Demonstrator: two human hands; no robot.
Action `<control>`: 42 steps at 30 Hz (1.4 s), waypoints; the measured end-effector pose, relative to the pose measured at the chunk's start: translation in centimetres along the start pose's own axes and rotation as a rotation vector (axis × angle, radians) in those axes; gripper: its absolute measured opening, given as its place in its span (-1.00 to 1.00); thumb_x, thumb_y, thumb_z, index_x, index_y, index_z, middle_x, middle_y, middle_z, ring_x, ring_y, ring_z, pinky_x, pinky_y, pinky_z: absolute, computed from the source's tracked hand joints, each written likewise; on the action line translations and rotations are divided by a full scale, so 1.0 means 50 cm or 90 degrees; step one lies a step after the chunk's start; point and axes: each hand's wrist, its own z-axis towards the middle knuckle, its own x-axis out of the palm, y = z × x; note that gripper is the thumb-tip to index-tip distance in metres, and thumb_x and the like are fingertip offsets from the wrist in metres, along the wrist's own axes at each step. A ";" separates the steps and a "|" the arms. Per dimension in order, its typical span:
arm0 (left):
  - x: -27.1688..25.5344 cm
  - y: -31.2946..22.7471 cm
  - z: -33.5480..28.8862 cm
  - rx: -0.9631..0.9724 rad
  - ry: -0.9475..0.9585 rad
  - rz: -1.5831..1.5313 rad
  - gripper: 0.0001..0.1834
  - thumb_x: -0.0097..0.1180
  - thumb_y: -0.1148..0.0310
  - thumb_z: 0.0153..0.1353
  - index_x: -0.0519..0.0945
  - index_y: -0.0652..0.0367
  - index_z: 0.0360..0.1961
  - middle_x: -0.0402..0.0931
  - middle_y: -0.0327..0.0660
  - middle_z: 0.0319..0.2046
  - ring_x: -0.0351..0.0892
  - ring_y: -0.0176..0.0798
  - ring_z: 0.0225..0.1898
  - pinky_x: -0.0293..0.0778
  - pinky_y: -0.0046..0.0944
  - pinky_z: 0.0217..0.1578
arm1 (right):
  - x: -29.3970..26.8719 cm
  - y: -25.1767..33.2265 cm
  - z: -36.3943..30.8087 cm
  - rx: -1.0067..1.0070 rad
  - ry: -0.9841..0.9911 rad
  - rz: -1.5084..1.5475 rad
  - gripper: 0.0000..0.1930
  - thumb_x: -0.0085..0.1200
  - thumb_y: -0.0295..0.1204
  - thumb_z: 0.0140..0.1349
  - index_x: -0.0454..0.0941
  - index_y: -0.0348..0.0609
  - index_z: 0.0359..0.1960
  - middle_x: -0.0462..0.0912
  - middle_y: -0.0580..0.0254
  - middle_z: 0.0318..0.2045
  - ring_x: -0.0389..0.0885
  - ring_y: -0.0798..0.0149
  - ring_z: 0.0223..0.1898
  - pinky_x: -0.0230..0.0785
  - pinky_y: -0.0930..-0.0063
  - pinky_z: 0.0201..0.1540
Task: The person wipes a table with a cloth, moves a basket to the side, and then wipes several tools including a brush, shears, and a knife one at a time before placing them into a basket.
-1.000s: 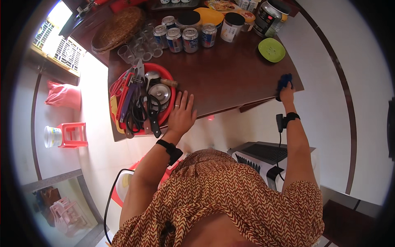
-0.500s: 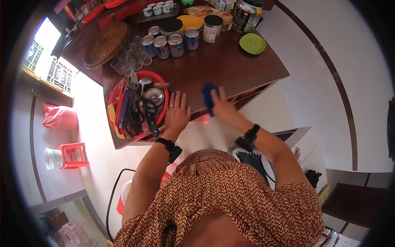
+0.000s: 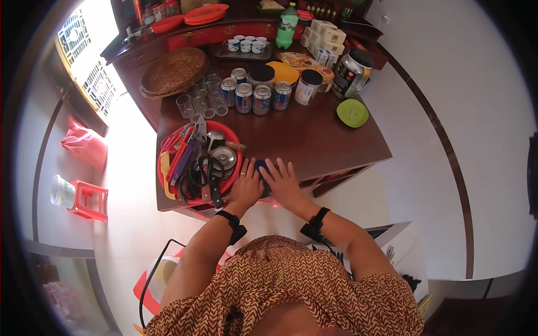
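Note:
My right hand (image 3: 283, 185) lies over a dark blue cloth (image 3: 261, 164) at the front edge of the brown wooden table (image 3: 319, 140), fingers spread and pressing it down. Most of the cloth is hidden beneath that hand. Close beside it, my left hand (image 3: 246, 187) rests flat with fingers stretched out, holding nothing I can see. Just left of it sits a red basin (image 3: 234, 134) full of kitchen tools. Black-handled scissors (image 3: 215, 182), a ladle (image 3: 214, 136), a round metal lid (image 3: 224, 157) and several knives show in it.
Several drink cans (image 3: 261, 101), clear glasses (image 3: 185, 105) and a woven basket (image 3: 175, 70) stand behind the basin. A green dish (image 3: 352, 113) and a large dark jar (image 3: 352, 73) are at the right. Farther back are small cups (image 3: 245, 46) and a green bottle (image 3: 287, 27).
My right hand has moved left with the blue cloth, from the table's front middle to beside my left hand. The view has tilted up, showing more of the table's back.

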 end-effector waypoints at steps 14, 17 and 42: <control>-0.007 -0.013 0.012 -0.034 0.019 -0.018 -0.42 0.01 0.22 0.14 0.32 0.17 0.20 0.16 -0.04 0.28 0.06 0.02 0.34 0.24 -0.12 0.20 | -0.025 -0.391 -0.159 0.078 0.210 -0.093 -0.09 0.39 -0.25 -0.20 0.17 0.04 0.27 0.19 0.17 0.27 0.08 -0.01 0.31 -0.07 -0.08 0.30; -0.014 -0.012 0.007 -0.036 0.013 -0.014 -0.43 0.02 0.23 0.14 0.34 0.17 0.19 0.17 -0.05 0.27 0.08 0.00 0.33 0.26 -0.13 0.18 | -0.047 -0.503 -0.213 0.242 0.291 -0.164 -0.08 0.34 -0.27 -0.10 0.06 0.09 0.32 0.17 0.19 0.28 0.04 -0.02 0.34 -0.05 -0.13 0.29; -0.015 -0.009 -0.004 -0.037 -0.025 0.005 -0.43 -0.04 0.15 0.19 0.32 0.19 0.20 0.17 0.02 0.26 0.08 0.05 0.32 0.18 -0.11 0.21 | 0.010 -0.302 -0.063 0.473 0.266 0.088 -0.70 -0.19 -0.55 0.20 0.20 -0.51 -0.08 0.56 -0.35 -0.36 0.57 -0.26 -0.27 0.44 0.01 -0.19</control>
